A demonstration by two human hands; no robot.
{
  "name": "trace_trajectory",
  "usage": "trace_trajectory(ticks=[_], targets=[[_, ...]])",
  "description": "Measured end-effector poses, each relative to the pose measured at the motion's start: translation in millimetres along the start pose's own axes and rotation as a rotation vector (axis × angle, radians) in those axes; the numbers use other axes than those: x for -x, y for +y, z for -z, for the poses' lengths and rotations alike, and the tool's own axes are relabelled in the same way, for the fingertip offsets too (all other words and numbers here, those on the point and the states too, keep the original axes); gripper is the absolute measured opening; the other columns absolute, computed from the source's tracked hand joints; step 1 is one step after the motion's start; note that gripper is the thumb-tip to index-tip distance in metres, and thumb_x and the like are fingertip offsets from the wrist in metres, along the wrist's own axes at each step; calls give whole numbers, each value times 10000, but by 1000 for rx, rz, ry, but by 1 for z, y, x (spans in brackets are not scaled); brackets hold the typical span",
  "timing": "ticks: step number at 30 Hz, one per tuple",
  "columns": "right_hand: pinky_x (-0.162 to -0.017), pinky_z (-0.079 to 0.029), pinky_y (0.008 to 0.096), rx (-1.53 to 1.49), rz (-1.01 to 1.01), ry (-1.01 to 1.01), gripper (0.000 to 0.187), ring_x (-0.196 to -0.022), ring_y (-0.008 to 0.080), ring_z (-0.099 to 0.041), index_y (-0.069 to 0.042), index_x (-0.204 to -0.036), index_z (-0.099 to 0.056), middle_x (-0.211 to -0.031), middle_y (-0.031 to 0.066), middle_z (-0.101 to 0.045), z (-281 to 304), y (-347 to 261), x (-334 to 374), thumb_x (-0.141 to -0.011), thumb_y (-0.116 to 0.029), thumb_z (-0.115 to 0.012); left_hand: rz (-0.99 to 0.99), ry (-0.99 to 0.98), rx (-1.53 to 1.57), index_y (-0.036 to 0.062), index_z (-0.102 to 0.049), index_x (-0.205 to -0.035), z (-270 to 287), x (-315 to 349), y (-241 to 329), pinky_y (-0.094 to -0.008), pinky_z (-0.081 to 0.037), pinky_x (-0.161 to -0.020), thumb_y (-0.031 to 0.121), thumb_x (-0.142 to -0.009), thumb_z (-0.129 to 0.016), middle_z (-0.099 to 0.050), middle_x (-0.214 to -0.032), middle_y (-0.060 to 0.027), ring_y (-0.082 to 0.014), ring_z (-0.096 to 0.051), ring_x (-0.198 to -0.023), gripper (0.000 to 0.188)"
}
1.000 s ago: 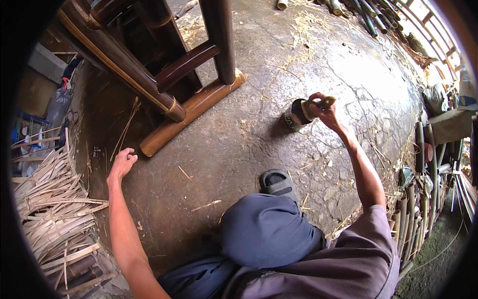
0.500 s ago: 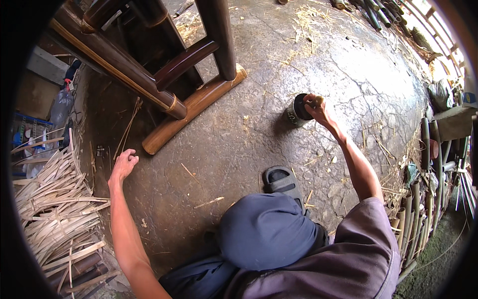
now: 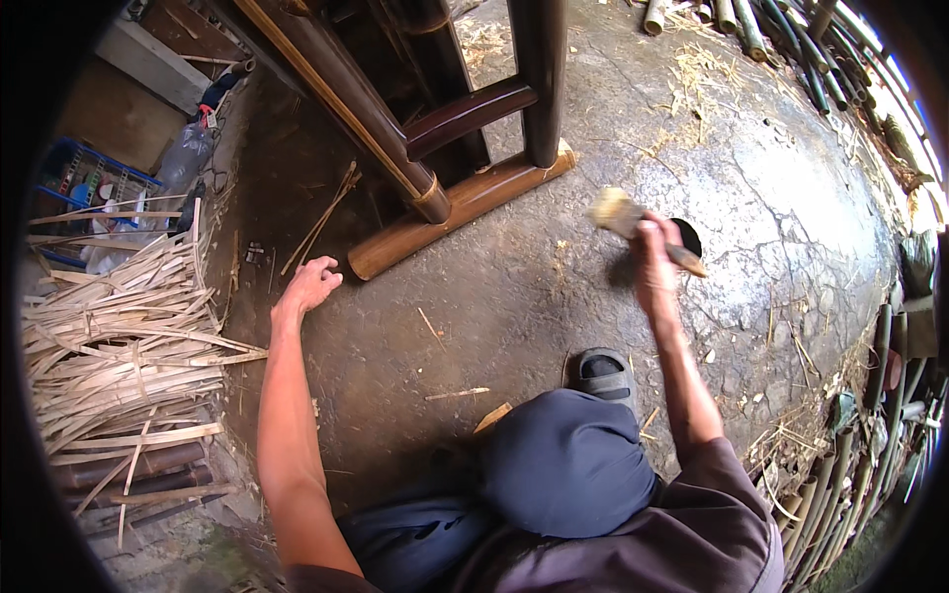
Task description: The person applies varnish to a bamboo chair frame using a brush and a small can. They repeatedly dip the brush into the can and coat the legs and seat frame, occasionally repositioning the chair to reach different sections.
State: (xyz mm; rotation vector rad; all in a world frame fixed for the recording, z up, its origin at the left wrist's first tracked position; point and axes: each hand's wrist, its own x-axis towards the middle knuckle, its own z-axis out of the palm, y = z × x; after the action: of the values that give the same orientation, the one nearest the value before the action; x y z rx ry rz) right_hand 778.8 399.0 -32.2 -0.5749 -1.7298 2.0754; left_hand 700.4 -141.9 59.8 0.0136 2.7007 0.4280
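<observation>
My right hand (image 3: pixel 653 259) is raised over the cracked concrete floor, shut on a paintbrush (image 3: pixel 633 222) with pale bristles pointing left and a wooden handle sticking out to the right. Just behind that hand stands a small dark tin (image 3: pixel 686 237), partly hidden by it. My left hand (image 3: pixel 311 285) rests flat on the floor with fingers spread, holding nothing, close to the light bamboo foot (image 3: pixel 460 211) of a dark brown bamboo frame (image 3: pixel 395 128). My bent knee in blue trousers (image 3: pixel 563 460) and a grey sandal (image 3: pixel 603 374) fill the foreground.
A heap of split bamboo strips (image 3: pixel 119 336) lies at the left, with a blue crate (image 3: pixel 89 183) and a plastic bottle (image 3: pixel 188 148) behind it. Bamboo poles (image 3: pixel 791 40) lie along the top right and stand along the right rim (image 3: pixel 870 435). Shavings litter the floor.
My right hand has lifted the brush away from the tin and swung it left toward the bamboo frame. My left hand stayed planted on the floor.
</observation>
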Motion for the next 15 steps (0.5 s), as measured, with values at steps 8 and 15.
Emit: trace_trajectory(ticks=[8,15], targets=[[-907,-495,331,141,737,-438,160,-1068,207,-616,-70,-1005,-675,-1085,99,-673,-182,104,20,-864,-5,-636,37,22,28,-14,-551,-1245,5,17,14,-365,-501,-859,214,-864,-633,-688,-988,-159,-264,-659,-938,452],[-907,-481,380,334,633,207,191,-1031,314,-605,-91,-962,-673,-1078,138,-634,-147,107,-34,-828,14,-586,152,22,21,0,-570,-1223,-7,50,-41,-373,-503,-877,246,-846,-652,-693,-995,-163,-279,-665,-956,457]])
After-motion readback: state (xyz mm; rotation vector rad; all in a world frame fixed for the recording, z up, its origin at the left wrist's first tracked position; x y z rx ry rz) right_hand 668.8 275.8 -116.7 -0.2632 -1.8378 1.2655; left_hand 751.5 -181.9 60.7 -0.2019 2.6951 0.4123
